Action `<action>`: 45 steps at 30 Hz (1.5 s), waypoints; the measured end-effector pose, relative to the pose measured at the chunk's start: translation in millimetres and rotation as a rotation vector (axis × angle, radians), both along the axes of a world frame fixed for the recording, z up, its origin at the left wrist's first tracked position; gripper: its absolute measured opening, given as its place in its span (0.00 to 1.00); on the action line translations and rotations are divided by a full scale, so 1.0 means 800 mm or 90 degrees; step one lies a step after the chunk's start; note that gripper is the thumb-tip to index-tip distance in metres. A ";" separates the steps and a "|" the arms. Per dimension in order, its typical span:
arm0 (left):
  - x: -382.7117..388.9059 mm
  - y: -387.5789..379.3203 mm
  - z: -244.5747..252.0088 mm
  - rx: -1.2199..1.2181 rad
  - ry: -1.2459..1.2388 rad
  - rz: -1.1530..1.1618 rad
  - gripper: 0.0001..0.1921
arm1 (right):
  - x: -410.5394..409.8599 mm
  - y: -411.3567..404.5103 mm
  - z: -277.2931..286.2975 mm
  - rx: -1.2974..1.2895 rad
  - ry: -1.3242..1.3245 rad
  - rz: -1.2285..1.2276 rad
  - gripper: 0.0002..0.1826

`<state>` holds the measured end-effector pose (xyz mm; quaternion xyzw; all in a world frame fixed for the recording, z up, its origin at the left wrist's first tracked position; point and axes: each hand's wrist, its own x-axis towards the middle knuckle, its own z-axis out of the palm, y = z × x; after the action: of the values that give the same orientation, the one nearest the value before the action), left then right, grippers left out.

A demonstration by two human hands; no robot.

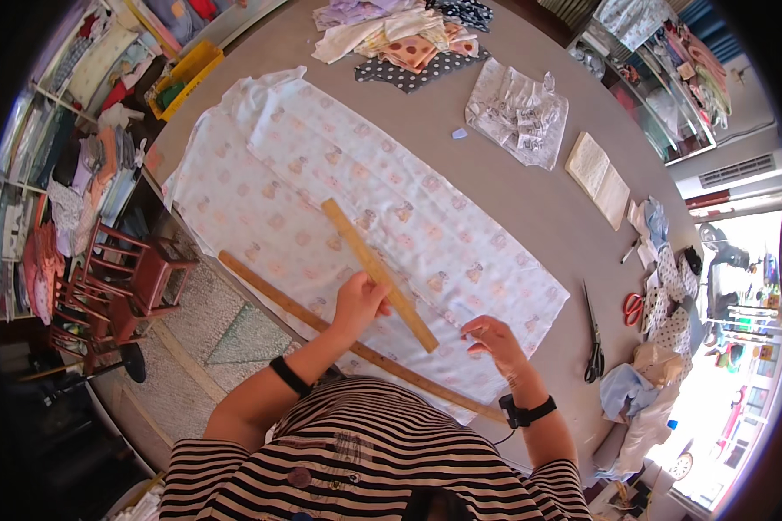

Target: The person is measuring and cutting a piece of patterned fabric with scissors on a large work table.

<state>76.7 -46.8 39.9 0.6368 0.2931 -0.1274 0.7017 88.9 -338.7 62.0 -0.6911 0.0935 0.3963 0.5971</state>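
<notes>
My left hand (361, 305) grips a short wooden ruler (379, 273) near its middle. The ruler lies slantwise above pale printed cloth (423, 215), which bears small animal figures and is spread in folded layers on the table. To the right of the ruler's near end, my right hand (495, 344) hovers over the cloth. Its fingers are bent and apart, with nothing visible in them. A longer wooden ruler (300, 311) rests along the cloth's near side, passing beneath my left forearm. A pale blue chalk-like piece (459, 133) lies beyond the cloth.
Large black-handled shears (593, 345) and red-handled scissors (633, 309) lie at right, beside heaped fabric scraps (671, 325). Farther back are an open notebook (597, 179), a crumpled printed piece (521, 117) and piled cloth (404, 39). Wooden chairs (150, 273) stand left of the table (528, 208).
</notes>
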 end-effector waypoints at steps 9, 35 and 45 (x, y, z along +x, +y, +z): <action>-0.067 -0.004 0.021 -0.123 0.001 0.051 0.08 | -0.015 0.078 -0.011 0.075 -0.076 0.279 0.11; 0.118 0.020 -0.031 0.650 -0.376 -0.397 0.29 | 0.145 -0.052 -0.064 -0.707 -0.745 -0.014 0.33; 0.207 0.050 -0.063 0.793 -0.343 -0.433 0.30 | -0.010 -0.058 -0.091 -0.754 -0.597 -0.048 0.34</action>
<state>242.5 -7.2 -10.5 0.9797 -0.0831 0.0124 0.1820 80.9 -384.8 -11.0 -0.9890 0.0506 -0.0766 0.1160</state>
